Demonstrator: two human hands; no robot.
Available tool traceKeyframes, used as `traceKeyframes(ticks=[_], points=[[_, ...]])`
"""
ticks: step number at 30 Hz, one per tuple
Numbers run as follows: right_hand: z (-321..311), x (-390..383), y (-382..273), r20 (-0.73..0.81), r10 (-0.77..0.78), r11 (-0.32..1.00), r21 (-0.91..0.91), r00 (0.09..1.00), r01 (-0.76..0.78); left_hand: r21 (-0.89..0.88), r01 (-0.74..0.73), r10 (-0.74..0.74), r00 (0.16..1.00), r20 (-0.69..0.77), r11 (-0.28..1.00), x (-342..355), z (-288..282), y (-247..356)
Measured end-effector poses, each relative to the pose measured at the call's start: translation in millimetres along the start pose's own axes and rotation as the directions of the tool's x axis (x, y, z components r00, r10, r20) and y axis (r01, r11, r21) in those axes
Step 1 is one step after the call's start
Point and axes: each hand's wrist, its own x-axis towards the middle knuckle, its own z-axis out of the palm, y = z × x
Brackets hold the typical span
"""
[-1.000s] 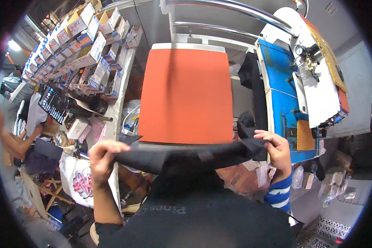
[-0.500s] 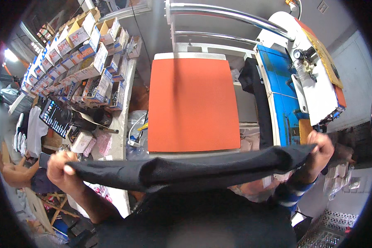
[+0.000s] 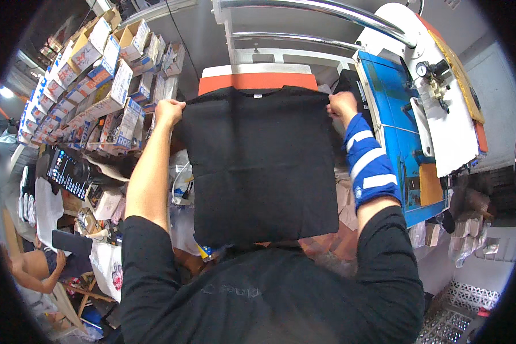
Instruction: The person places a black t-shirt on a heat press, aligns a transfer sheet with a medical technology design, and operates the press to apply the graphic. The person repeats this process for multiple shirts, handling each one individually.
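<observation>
A black T-shirt [image 3: 258,166] is stretched flat over an orange press pad [image 3: 255,79], covering all but its far strip. Its collar is at the far side, with a small pale label. My left hand [image 3: 169,110] pinches the shirt's upper left corner at the shoulder. My right hand [image 3: 343,106] grips the opposite upper corner. A blue sleeve with white stripes covers my right forearm. The shirt's lower edge hangs close to my body, past the visible part of the pad.
Stacked cardboard boxes [image 3: 86,74] crowd the left bench beside a dark screen [image 3: 69,178]. A heat press with a blue platen [image 3: 387,132], chrome rails [image 3: 304,11] and gauge stands right and behind. Another person [image 3: 31,266] is at far left. A plastic crate [image 3: 464,304] sits lower right.
The bunched black cloth held low across my body has been raised forward and opened out flat over the orange pad, with both hands moving up to its far corners.
</observation>
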Motion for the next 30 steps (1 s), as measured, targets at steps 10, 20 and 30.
traceKeyframes(ticks=[10,20,30], points=[[62,134,-20,-0.260,-0.299,0.898,0.248,0.918,0.363,-0.565,-0.031,-0.077,0.983,-0.165,0.825,101,77,18],[148,23,-31,0.165,-0.933,0.155,-0.620,0.320,0.770,0.092,-0.806,0.810,0.587,-0.005,0.584,37,147,87],[129,-72,35,0.323,-0.792,0.222,-0.637,0.518,0.738,0.361,-0.806,0.804,0.559,0.202,0.469,-93,137,72]])
